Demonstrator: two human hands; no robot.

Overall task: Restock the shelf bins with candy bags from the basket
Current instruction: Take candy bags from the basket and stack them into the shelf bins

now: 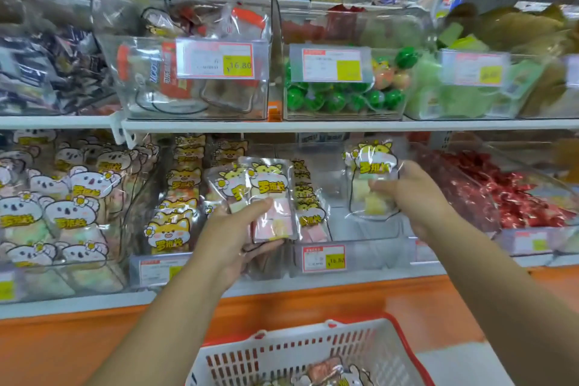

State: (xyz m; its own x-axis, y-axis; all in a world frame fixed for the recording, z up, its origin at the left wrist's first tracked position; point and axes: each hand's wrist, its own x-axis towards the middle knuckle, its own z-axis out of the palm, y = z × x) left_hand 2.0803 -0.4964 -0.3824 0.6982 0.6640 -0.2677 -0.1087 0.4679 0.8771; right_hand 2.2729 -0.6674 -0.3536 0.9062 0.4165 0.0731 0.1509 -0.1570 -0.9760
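Note:
My left hand (pixel 233 240) grips a small stack of clear candy bags (pixel 271 194) printed with a yellow cat, held in front of the lower shelf. My right hand (pixel 416 197) holds one more cat candy bag (pixel 371 178) upright over a clear shelf bin (pixel 360 252) on the lower shelf; several like bags stand at that bin's left side. Below, the white basket (pixel 282 351) with red handles holds a few more bags at the frame's bottom edge.
A bin of similar cat bags (pixel 175 213) stands left of my left hand, and koala-print bags (pixel 69 197) fill the far left. Red-wrapped candies (pixel 507 197) lie in the bin at the right. The upper shelf carries bins of green balls (pixel 338 97) and other sweets.

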